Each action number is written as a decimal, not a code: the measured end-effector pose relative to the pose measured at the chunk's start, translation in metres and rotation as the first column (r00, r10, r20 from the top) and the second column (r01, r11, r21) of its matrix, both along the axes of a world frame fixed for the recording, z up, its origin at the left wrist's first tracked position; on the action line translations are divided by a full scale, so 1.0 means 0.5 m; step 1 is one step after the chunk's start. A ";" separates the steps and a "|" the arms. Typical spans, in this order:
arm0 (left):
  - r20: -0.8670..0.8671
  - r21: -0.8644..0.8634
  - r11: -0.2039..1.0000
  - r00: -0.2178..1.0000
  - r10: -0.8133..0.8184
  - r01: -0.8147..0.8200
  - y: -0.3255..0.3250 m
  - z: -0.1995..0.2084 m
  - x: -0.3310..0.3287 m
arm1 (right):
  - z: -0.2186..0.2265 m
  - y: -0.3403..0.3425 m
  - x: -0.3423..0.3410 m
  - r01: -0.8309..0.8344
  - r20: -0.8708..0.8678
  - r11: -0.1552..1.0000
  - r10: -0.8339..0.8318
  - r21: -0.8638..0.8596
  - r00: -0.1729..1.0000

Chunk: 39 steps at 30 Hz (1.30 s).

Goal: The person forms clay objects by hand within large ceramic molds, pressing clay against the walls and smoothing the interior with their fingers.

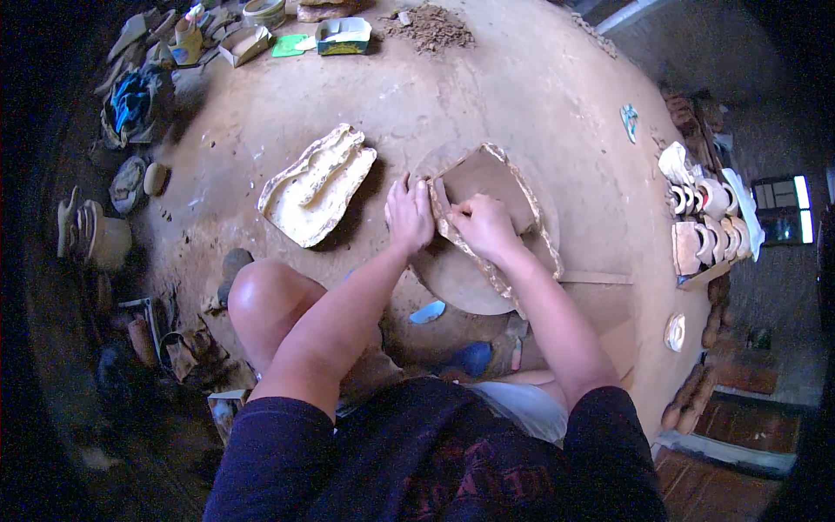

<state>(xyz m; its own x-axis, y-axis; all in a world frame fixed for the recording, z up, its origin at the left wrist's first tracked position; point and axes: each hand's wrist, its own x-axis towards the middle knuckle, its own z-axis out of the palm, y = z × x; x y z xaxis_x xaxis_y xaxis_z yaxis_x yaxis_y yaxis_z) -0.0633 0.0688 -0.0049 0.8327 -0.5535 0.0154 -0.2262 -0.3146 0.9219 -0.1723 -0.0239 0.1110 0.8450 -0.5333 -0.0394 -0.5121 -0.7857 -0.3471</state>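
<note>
A plaster mould [541, 228] with a rough, pale rim sits on a round board [465, 296] in front of me, its inside lined with brown clay [497, 178]. My left hand [409, 213] lies along the outside of its left wall, fingers stretched out. Inside that wall, my right hand [484, 226] presses down with curled fingers; whatever is beneath them is hidden. To the left, apart from both hands, a second cream plaster mould [317, 187] lies with its hollow facing up.
Near my legs lie a light blue flat piece [428, 312] and a tool with a pinkish handle [517, 352]. A flat stick [596, 277] is right of the board. Curved clay pieces [713, 239] are stacked far right. Crumbled clay [430, 28] and boxes [344, 36] stand at the back.
</note>
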 end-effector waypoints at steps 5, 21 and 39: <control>0.057 0.004 1.000 0.998 -0.025 0.025 -0.012 -0.004 0.018 | 0.031 -0.033 0.014 0.220 -0.155 0.906 -0.174 0.361 0.972; 0.179 0.007 0.994 0.978 -0.106 0.107 -0.042 -0.041 0.052 | 0.023 -0.051 -0.037 -0.105 -0.062 0.992 0.109 0.065 0.992; 0.272 0.022 0.997 0.959 -0.080 0.077 -0.055 -0.015 0.059 | 0.044 -0.056 -0.056 0.070 -0.243 0.981 -0.024 0.183 0.970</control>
